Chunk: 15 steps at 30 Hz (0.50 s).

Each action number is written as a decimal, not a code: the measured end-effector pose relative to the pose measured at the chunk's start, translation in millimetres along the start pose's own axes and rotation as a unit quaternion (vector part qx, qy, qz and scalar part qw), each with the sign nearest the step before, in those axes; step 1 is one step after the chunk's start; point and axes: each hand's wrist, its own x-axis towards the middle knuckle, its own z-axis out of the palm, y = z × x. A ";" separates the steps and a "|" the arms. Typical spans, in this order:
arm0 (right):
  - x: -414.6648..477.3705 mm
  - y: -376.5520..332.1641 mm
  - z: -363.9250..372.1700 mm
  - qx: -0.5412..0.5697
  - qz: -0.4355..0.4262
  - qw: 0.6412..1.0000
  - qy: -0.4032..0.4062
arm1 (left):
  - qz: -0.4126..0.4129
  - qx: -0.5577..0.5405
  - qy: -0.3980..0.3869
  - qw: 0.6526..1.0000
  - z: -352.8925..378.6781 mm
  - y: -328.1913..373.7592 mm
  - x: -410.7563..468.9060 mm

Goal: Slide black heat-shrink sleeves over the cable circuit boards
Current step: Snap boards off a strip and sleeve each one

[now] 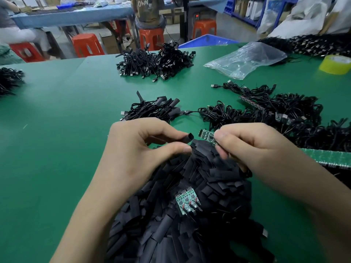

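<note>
Head view: the left grip [138, 149] pinches a black heat-shrink sleeve [187, 138] between thumb and forefinger, open end facing the right grip [256, 147], which pinches a green circuit board [208, 136]. Sleeve and board sit just apart, not yet joined, above the pile of loose sleeves [190, 186] lying under both grips on the green worktop [57, 111].

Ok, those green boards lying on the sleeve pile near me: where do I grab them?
Probably at the wired end: pinch the green boards across their long edges, coming from the near right, where the red and black leads are soldered. They lie flat on the sleeve pile, and that grip leaves the far bare end free for a sleeve.
</note>
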 end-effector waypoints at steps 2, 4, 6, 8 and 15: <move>-0.1 1.0 -0.9 -0.011 -0.002 1.000 -0.015 | 0.044 0.043 0.009 0.998 0.9 2.0 -0.2; 0.2 1.1 -1.2 -0.018 0.005 1.000 -0.024 | 0.078 0.081 0.007 0.994 2.2 2.9 -0.4; 0.5 1.3 -1.1 -0.027 0.006 0.999 -0.025 | 0.095 0.104 0.003 0.990 2.5 3.0 -0.5; 0.7 0.3 -0.5 -0.033 0.004 0.999 -0.020 | 0.108 0.125 0.004 0.986 2.2 2.5 -0.6; 0.8 -3.1 0.5 -0.063 0.011 0.998 -0.011 | 0.136 0.151 -0.002 0.979 1.7 4.6 -1.9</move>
